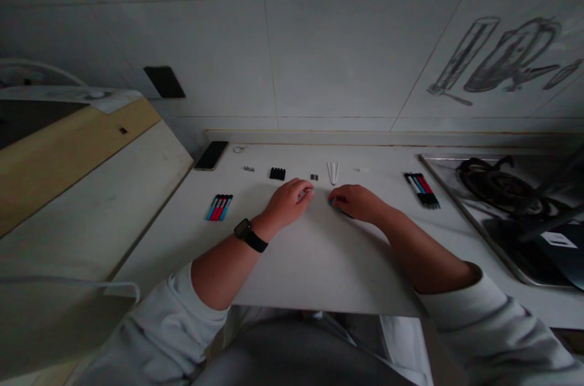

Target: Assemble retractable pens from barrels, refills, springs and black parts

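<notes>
The left hand [288,197] is loosely curled over the bench [301,270], its thumb and forefinger bent round so the tips come near each other; from here I can't tell whether something tiny sits between them. The right hand [358,202], just across a small gap, is drawn in tighter, fingers bent and pinched on a slim pen part [331,201].

Most of that part is hidden by the fingers. A blue bit pokes out at the fingertips, and a dark length shows under the edge of the hand. Its long axis seems to slant, the blue bit toward the left hand, the dark length running back to the right and toward the person.

Just beyond the hands, thin white sticks [333,173] lie fanned, drawing together on the person's side, with small dark pieces [314,177] to their left and pale little bits [363,169] to their right. Further left sit stubby black pieces [277,174] side by side, then small metallic bits [249,169]. Nearer the person on that side, blue and red tubes [219,208] with black ends lie in a row. Off to the right, a bundle of pens [422,191] slants beside the stove [469,222]. A phone [212,155] lies at the far left corner.
</notes>
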The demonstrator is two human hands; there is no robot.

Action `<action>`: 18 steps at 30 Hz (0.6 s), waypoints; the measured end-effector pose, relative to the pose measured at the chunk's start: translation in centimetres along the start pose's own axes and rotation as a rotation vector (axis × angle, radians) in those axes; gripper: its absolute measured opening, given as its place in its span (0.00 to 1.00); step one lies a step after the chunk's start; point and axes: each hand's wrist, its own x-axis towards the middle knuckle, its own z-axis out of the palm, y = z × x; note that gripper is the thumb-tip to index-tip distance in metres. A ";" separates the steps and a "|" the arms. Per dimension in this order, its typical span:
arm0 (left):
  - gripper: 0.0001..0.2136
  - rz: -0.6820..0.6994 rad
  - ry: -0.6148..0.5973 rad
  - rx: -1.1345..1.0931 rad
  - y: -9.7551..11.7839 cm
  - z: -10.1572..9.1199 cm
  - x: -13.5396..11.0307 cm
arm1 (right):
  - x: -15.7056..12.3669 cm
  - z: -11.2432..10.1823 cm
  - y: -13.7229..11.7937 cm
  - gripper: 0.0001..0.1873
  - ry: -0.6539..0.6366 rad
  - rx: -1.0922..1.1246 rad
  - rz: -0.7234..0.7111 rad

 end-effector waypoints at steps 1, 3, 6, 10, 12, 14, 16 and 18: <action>0.06 -0.002 0.012 0.016 -0.1 -0.2 0.1 | 0.0 0.0 0.0 0.14 0.003 -0.016 -0.005; 0.07 -0.008 0.049 0.054 -0.6 -0.9 0.5 | 0.0 -0.1 0.0 0.15 0.007 -0.037 -0.002; 0.07 -0.033 0.129 0.146 -2.0 -2.9 1.2 | 0.0 -0.1 0.1 0.15 0.012 -0.053 0.023; 0.11 -0.202 0.213 0.385 -4.9 -6.3 1.4 | 0.0 0.0 0.2 0.14 0.010 -0.071 0.032; 0.14 -0.325 0.218 0.534 -6.5 -7.8 1.1 | 0.1 0.0 0.3 0.14 0.020 -0.078 0.034; 0.16 -0.419 0.204 0.625 -7.9 -8.7 0.7 | 0.1 0.1 0.4 0.14 0.041 -0.079 0.041; 0.17 -0.454 0.196 0.656 -9.0 -8.9 0.3 | 0.2 0.1 0.4 0.13 0.070 -0.075 0.050; 0.17 -0.463 0.198 0.665 -9.9 -8.7 0.1 | 0.2 0.1 0.3 0.13 0.106 -0.063 0.058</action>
